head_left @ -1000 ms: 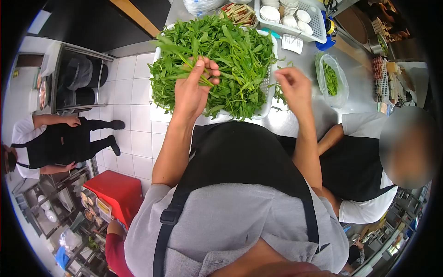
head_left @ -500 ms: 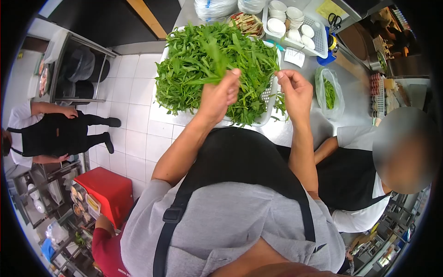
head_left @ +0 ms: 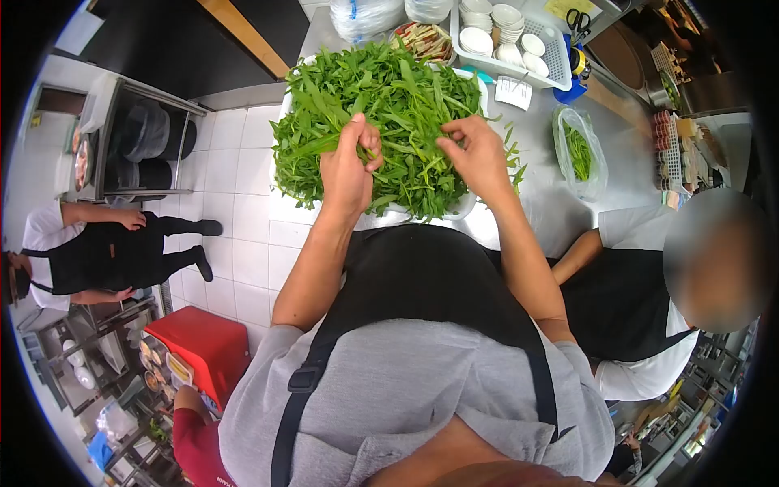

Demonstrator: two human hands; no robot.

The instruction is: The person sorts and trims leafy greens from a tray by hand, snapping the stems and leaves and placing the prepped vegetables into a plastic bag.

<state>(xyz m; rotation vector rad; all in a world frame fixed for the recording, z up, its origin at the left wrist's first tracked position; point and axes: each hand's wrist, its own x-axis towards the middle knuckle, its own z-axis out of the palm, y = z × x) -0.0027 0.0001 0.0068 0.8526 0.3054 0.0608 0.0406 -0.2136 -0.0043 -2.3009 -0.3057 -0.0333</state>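
A big heap of leafy greens with long narrow leaves (head_left: 398, 105) fills a white plastic basket (head_left: 466, 208) in front of me. My left hand (head_left: 349, 166) is closed around a bunch of the greens over the left-front part of the heap, thumb up. At the right side of the heap, my right hand (head_left: 479, 158) has its thumb and forefinger bent around greens; the exact pieces between the tips are hard to make out. Loose green pieces (head_left: 514, 158) lie on the metal table just outside the basket, beside my right hand.
A clear bag of greens (head_left: 578, 154) lies on the steel table (head_left: 544, 183) to the right. Behind are a basket of small white dishes (head_left: 560, 69), a paper slip (head_left: 513, 92) and scissors (head_left: 578, 24). One co-worker stands close at right, another at left; a red box (head_left: 199, 349) is behind left.
My left hand has moved left and lower, still holding greens. My right hand has come left from the basket's right edge onto the heap. More loose pieces show on the table.
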